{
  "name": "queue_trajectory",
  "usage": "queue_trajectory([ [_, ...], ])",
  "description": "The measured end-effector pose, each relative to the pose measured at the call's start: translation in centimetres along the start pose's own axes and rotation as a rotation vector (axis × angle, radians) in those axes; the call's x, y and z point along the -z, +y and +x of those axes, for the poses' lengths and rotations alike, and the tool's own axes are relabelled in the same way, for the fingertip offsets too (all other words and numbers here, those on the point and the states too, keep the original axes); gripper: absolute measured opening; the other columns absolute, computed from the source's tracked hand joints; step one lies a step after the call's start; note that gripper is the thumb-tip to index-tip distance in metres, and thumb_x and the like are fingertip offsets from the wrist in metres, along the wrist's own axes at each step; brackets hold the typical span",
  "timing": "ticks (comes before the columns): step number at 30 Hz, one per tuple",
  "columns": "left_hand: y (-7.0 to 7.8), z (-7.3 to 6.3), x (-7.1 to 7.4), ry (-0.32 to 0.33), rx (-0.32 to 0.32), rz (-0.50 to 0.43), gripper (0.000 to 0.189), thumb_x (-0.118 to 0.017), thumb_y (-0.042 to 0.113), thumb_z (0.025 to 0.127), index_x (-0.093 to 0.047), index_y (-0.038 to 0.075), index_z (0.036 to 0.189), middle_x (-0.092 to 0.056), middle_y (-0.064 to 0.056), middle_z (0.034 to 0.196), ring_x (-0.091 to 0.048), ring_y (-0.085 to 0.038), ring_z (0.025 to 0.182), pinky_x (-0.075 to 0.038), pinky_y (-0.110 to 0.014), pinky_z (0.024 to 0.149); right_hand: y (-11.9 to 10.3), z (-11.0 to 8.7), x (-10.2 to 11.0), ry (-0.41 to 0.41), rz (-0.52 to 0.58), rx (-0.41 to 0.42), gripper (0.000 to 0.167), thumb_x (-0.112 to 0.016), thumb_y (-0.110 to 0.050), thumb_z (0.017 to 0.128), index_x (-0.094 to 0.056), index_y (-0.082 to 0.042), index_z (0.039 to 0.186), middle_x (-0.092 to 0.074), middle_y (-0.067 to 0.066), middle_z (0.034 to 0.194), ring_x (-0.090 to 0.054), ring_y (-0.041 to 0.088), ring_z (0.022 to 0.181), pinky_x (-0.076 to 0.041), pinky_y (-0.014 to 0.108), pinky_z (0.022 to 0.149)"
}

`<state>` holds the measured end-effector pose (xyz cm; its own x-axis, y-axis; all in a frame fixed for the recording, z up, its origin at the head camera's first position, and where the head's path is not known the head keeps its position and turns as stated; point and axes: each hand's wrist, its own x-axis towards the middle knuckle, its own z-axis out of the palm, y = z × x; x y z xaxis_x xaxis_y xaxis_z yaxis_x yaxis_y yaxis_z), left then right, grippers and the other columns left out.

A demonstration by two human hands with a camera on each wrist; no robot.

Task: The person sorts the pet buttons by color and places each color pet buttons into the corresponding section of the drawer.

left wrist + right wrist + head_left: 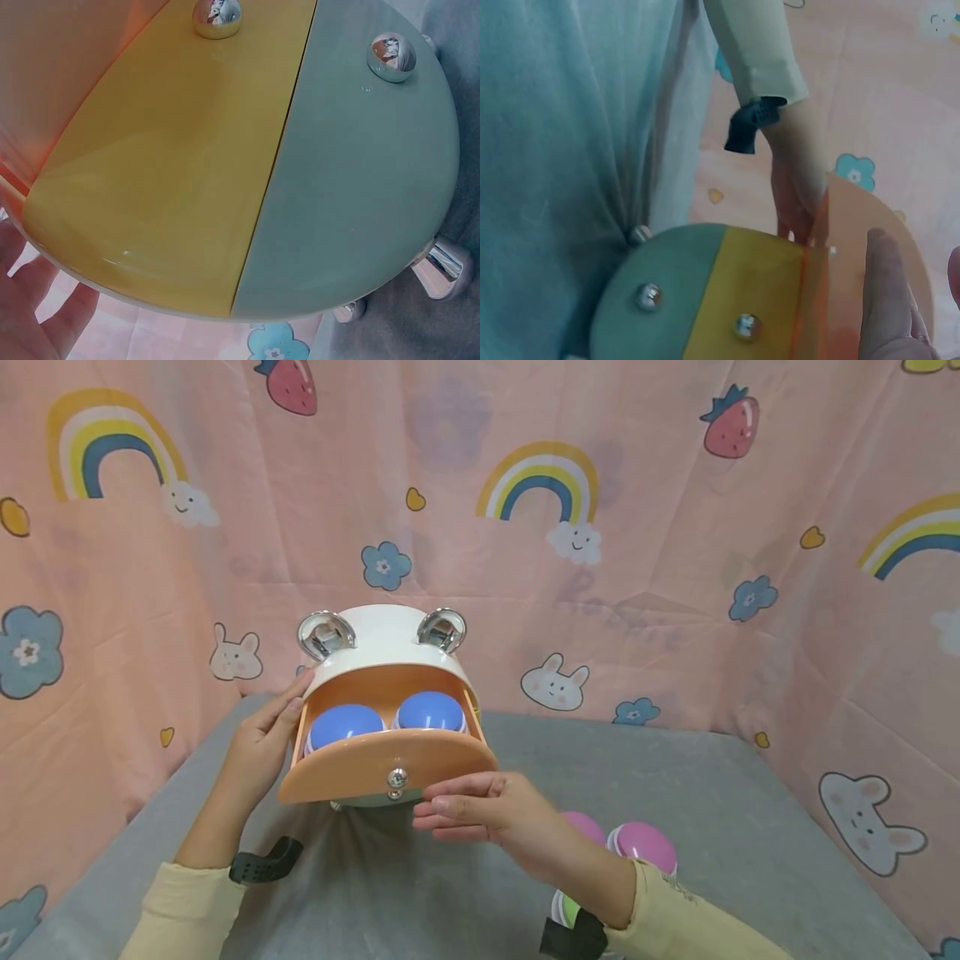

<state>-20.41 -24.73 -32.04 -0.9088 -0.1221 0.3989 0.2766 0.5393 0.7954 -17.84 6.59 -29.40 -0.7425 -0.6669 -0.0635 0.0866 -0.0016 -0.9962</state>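
A small rounded chest of drawers [386, 635] with a white top and silver ears stands before me. Its orange top drawer [337, 774] is pulled out, and two round tubs with blue lids [347, 727] sit side by side in it. My left hand [255, 756] rests against the chest's left side, fingers fairly straight. My right hand [491, 814] is at the right part of the drawer front with straight fingers, holding nothing. In the left wrist view, the yellow drawer [165, 150] and the green drawer [356, 165] are closed, each with a silver knob.
Pink-lidded tubs [648, 845] and a green one [567, 910] stand on the grey cloth [712, 793], partly behind my right forearm. A pink printed curtain [660, 527] hangs at the back and sides.
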Motion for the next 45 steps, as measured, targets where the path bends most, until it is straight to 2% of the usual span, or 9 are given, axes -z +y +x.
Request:
queue_trajectory([
  [3,0.0,0.0,0.0,-0.001,0.000,-0.003,0.048,-0.037,0.041,0.107,-0.040,0.027,0.153,-0.034,-0.001,0.161,-0.031,-0.031,0.150,-0.035,-0.061,0.114,0.4,0.3,-0.2,-0.022,0.030,-0.031,0.044,-0.066,-0.022,0.096,-0.061,0.011,0.126,-0.072,0.020,0.117,-0.073,0.020,0.106,-0.058,0.039,0.096],
  [14,0.1,0.1,0.0,0.001,-0.001,-0.006,0.048,-0.037,0.041,0.107,-0.039,0.026,0.153,-0.034,-0.001,0.161,-0.031,-0.031,0.150,-0.035,-0.060,0.114,0.3,1.6,-1.4,0.022,0.166,-0.144,0.040,-0.062,-0.020,0.099,-0.061,0.010,0.125,-0.074,0.018,0.111,-0.075,0.023,0.101,-0.060,0.033,0.090],
  [18,0.1,0.1,0.0,0.002,0.000,-0.007,0.048,-0.037,0.041,0.107,-0.039,0.026,0.153,-0.034,-0.001,0.161,-0.031,-0.031,0.150,-0.035,-0.060,0.115,0.2,2.2,-1.7,0.024,0.216,-0.146,0.038,-0.061,-0.019,0.099,-0.061,0.007,0.127,-0.075,0.013,0.108,-0.075,0.020,0.098,-0.060,0.031,0.089],
  [28,0.0,0.0,0.1,-0.007,0.013,0.000,0.048,-0.038,0.042,0.107,-0.039,0.029,0.153,-0.033,0.001,0.161,-0.030,-0.031,0.151,-0.035,-0.062,0.114,0.6,3.4,-2.4,0.025,0.349,-0.158,0.033,-0.058,-0.018,0.101,-0.062,0.005,0.124,-0.076,0.012,0.105,-0.075,0.019,0.096,-0.060,0.030,0.088],
  [45,0.1,0.2,0.1,-0.003,0.003,-0.017,0.047,-0.040,0.042,0.107,-0.042,0.028,0.152,-0.036,0.002,0.160,-0.031,-0.029,0.150,-0.034,-0.058,0.117,-0.2,3.9,-2.4,0.041,0.369,-0.136,0.038,-0.058,-0.021,0.101,-0.060,0.006,0.128,-0.078,0.008,0.099,-0.076,0.016,0.091,-0.061,0.028,0.085],
])
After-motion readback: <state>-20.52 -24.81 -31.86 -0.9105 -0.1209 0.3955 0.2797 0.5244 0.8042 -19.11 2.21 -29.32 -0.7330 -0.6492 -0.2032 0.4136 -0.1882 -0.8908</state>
